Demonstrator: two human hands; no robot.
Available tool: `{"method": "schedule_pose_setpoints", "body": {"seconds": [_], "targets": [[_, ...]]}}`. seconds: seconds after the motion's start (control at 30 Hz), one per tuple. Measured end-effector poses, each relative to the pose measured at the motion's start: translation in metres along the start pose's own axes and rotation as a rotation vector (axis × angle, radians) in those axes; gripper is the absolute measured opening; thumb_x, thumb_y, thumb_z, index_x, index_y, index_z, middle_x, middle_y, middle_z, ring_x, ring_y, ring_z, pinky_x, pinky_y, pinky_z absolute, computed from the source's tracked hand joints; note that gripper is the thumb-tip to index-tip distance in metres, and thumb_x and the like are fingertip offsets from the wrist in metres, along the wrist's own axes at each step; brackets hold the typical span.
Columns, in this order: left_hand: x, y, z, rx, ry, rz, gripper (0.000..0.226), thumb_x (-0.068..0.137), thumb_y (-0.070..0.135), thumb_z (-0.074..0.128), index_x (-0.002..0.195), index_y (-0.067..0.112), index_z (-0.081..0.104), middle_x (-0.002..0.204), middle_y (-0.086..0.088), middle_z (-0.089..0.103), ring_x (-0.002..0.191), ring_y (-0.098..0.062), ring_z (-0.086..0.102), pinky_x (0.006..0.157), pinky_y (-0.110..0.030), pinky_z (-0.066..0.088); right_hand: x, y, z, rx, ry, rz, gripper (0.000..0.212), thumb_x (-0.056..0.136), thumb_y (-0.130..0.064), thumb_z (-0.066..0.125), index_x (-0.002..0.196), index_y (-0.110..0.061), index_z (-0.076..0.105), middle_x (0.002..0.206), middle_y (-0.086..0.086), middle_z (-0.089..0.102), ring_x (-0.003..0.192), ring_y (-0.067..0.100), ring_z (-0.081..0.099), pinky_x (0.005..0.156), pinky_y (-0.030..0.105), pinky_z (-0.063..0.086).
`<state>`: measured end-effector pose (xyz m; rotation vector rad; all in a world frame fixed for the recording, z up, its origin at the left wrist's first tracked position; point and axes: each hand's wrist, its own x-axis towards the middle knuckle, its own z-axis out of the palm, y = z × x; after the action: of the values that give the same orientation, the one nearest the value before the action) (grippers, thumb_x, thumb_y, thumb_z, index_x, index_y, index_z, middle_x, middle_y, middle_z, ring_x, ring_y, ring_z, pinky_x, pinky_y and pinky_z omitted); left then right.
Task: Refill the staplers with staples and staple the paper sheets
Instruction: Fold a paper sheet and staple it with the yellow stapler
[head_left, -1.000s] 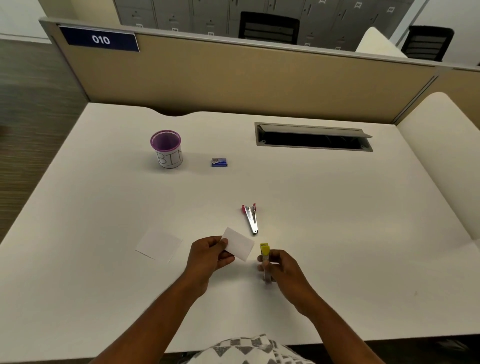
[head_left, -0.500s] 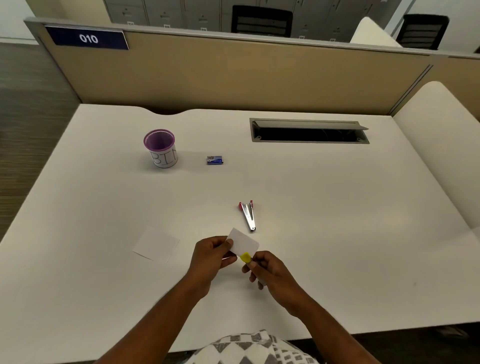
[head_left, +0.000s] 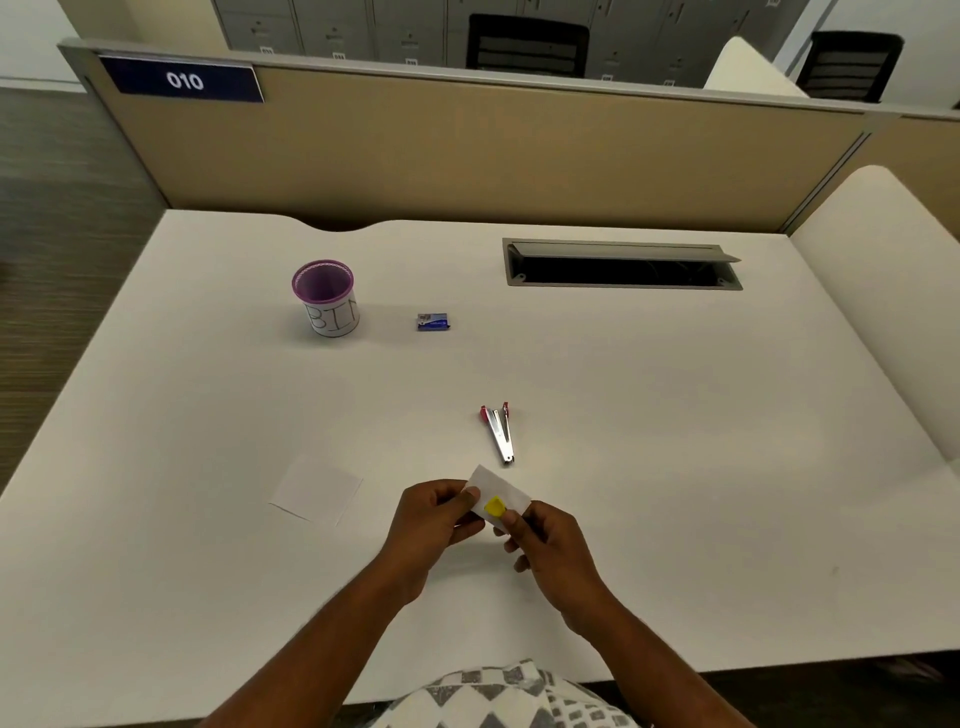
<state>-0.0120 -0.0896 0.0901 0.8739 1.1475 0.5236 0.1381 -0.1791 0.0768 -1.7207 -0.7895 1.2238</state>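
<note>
Left hand (head_left: 434, 512) is pinching the small paper sheets (head_left: 501, 488) by their left edge, just above the table (head_left: 675, 467). Right hand (head_left: 550, 543) is gripping the yellow stapler (head_left: 495, 507), whose tip is now overlapping the sheets' lower edge; a second ago it was standing apart to the right. Red stapler (head_left: 498, 431) is lying untouched just beyond the hands, as before. Staple box (head_left: 432, 321), bin cup (head_left: 326, 299) and spare sheet (head_left: 317, 493) are sitting unchanged

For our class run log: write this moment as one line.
left hand: pinches paper sheets | right hand: holds yellow stapler on sheets | red stapler: idle on desk
</note>
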Motion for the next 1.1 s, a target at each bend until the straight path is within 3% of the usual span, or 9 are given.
{"method": "schedule_pose_setpoints", "body": {"seconds": [0.23,0.43,0.53,0.63,0.73,0.93,1.1], "targets": [[-0.001,0.0,0.003,0.136,0.015,0.111,0.041,0.079,0.024,0.084,0.113,0.005,0.072,0.104,-0.011,0.077,0.093,-0.024,0.076,0.083,-0.035,0.063,-0.002,0.0,0.003,-0.031,0.063,-0.022,0.021,0.093,-0.04,0.068,0.103,-0.023,0.072,0.083,0.002,0.077,0.072,0.013,0.07,0.064,0.025,0.058],[-0.001,-0.001,0.009,0.236,0.069,0.211,0.021,0.077,0.028,0.085,0.094,0.024,0.073,0.088,0.008,0.077,0.078,-0.009,0.076,0.066,-0.019,0.059,-0.003,-0.002,0.003,-0.032,0.123,-0.05,0.038,0.078,-0.057,0.068,0.094,-0.023,0.071,0.075,0.002,0.076,0.067,0.013,0.07,0.063,0.024,0.058],[0.002,-0.001,0.007,0.157,0.038,0.161,0.023,0.079,0.025,0.084,0.099,0.017,0.075,0.092,-0.001,0.079,0.083,-0.015,0.077,0.069,-0.022,0.06,-0.002,-0.002,0.001,0.003,0.093,-0.016,0.04,0.081,-0.054,0.068,0.098,-0.018,0.072,0.079,0.004,0.077,0.069,0.013,0.071,0.064,0.024,0.057],[0.004,-0.001,0.002,0.042,-0.007,0.064,0.027,0.088,0.021,0.075,0.109,0.004,0.073,0.1,-0.011,0.078,0.091,-0.023,0.077,0.078,-0.031,0.063,-0.001,-0.002,0.0,0.019,0.034,0.021,0.026,0.093,-0.041,0.067,0.101,-0.018,0.073,0.084,0.003,0.078,0.071,0.013,0.071,0.064,0.026,0.059],[0.007,-0.003,-0.003,-0.068,0.004,-0.028,0.02,0.094,0.016,0.069,0.103,-0.002,0.071,0.098,-0.018,0.077,0.091,-0.027,0.077,0.077,-0.031,0.063,-0.002,-0.002,-0.002,0.044,-0.027,0.055,0.024,0.094,-0.04,0.067,0.1,-0.018,0.075,0.089,0.001,0.079,0.075,0.014,0.072,0.065,0.028,0.06],[0.012,-0.008,-0.006,-0.113,0.094,-0.109,0.016,0.093,0.014,0.069,0.104,0.002,0.068,0.099,-0.018,0.076,0.087,-0.028,0.078,0.074,-0.034,0.064,-0.004,0.002,-0.006,0.144,0.006,0.099,0.039,0.083,-0.049,0.066,0.102,-0.017,0.077,0.093,0.007,0.079,0.074,0.017,0.071,0.066,0.031,0.058],[0.012,-0.009,-0.006,-0.116,0.091,-0.115,0.021,0.087,0.005,0.075,0.106,0.005,0.066,0.106,-0.017,0.073,0.086,-0.027,0.077,0.073,-0.033,0.064,-0.002,0.01,-0.015,0.158,0.048,0.144,0.025,0.097,-0.037,0.063,0.107,-0.018,0.076,0.095,0.004,0.08,0.079,0.018,0.073,0.07,0.029,0.06]]}}
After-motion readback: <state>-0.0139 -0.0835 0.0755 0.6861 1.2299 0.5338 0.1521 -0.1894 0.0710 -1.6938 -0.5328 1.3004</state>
